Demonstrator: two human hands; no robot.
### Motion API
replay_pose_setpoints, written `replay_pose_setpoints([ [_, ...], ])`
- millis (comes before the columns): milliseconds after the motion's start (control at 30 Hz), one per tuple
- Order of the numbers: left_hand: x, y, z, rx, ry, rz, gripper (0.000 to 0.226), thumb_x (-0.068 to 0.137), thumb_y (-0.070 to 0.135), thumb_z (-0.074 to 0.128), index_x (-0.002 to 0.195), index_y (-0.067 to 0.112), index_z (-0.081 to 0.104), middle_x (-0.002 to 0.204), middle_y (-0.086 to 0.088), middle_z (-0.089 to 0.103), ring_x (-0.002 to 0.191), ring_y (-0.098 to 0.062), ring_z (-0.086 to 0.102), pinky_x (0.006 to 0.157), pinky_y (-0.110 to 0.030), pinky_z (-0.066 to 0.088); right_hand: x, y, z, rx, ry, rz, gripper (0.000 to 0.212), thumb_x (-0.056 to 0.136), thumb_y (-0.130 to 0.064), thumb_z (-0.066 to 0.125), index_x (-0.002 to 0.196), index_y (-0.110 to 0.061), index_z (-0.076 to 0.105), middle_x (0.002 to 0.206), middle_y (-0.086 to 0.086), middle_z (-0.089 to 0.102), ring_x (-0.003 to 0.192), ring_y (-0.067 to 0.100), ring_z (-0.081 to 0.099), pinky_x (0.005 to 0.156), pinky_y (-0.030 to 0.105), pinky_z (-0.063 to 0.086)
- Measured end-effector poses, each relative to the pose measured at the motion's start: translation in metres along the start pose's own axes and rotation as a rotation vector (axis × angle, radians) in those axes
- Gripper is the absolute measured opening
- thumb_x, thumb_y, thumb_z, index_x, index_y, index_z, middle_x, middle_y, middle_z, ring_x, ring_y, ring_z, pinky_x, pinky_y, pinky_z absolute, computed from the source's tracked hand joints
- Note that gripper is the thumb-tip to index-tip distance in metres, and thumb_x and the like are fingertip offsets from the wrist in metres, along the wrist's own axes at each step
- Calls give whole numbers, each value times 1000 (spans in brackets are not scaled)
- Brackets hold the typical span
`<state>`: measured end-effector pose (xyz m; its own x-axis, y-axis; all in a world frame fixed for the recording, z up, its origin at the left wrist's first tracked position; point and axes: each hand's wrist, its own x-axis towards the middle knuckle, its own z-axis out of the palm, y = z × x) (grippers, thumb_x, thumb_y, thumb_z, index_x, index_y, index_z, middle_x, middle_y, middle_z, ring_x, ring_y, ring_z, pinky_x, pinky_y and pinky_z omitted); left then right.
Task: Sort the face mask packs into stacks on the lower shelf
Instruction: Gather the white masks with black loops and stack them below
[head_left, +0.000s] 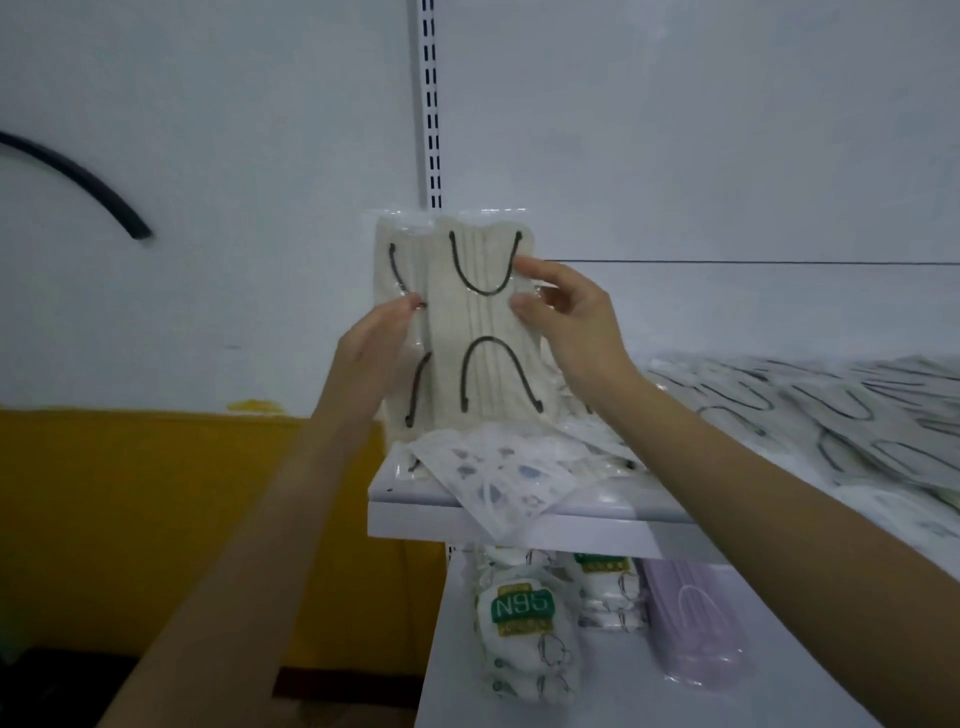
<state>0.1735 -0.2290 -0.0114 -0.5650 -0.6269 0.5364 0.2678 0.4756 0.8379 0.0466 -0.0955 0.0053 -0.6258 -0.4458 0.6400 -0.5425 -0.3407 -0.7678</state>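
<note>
Readable text: one mark only, "N95".
White letters on a green band (521, 605) on the white printed mask pack (524, 654), just left of the lilac mask pack (696, 623). The yellow strips above and below the band have print too small to read. A second printed pack (608, 592), also left of the lilac mask pack, shows part of a green label, unreadable.

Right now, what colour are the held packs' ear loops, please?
Black ear loops on cream mask packs; head view.

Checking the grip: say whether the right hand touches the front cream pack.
Touching. Head view: the right hand pinches the front cream pack at its right edge.
</note>
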Motion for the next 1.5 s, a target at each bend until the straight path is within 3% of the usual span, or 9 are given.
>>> replay_pose_setpoints([
  [133,4,3,10,60,-29,111,24,89,16,60,113,19,58,104,4,65,95,-8,62,78,-22,53,21,5,19,-162,-33,-59,30,88,-9,62,117,-17,60,118,0,56,86,1,53,85,13,44],
  [233,13,-5,-9,155,110,126,29,88,9,58,114,21,54,99,12,61,87,0,59,77,-17,51,40,16,15,-235,-52,-61,33,92,-15,57,125,-17,53,119,-1,52,87,7,54,83,12,45],
  [367,18,-19,-32,173,191,112,65,89,3,56,145,19,27,142,9,35,126,-6,37,100,-11,36,57,53,7,-510,-274,175,46,93,-28,57,135,-16,43,128,10,53,100,16,52,79,20,40],
  [467,17,-30,-32,148,201,82,70,89,-1,55,147,19,22,136,13,30,121,0,32,79,9,31,59,78,7,-805,-532,389,72,88,-45,59,145,-14,27,142,14,41,123,28,46,94,31,38],
  [700,19,-53,-36,149,186,17,55,91,1,54,141,20,36,141,0,38,124,-13,41,86,-8,45,71,112,6,-1013,-770,512,138,26,-96,56,139,-19,39,142,3,45,123,28,47,103,41,40],
  [867,21,-58,-36,138,175,11,55,91,1,55,139,21,38,142,-3,40,130,-22,42,106,-43,41,60,89,-10,-897,-773,577,101,77,-45,72,151,-19,8,155,3,23,140,22,26,111,31,26],
  [1067,23,-60,-30,130,175,2,54,91,2,55,139,20,38,141,-3,41,128,-21,43,104,-40,42,59,96,-9,-755,-718,503,92,75,-35,77,148,-24,21,151,5,30,135,23,35,108,32,29],
  [1367,27,-53,-29,134,181,17,54,91,0,54,139,17,38,140,-1,40,126,-17,41,101,-27,41,59,101,-12,-547,-376,261,45,85,0,61,125,-18,55,104,3,53,79,19,57,58,20,48],
  [1500,33,-48,-26,162,191,43,54,90,-1,55,139,15,38,134,3,41,119,-9,41,81,3,39,62,89,-14,-423,-224,151,44,86,7,54,121,-20,57,97,2,55,66,8,54,67,29,49],
])
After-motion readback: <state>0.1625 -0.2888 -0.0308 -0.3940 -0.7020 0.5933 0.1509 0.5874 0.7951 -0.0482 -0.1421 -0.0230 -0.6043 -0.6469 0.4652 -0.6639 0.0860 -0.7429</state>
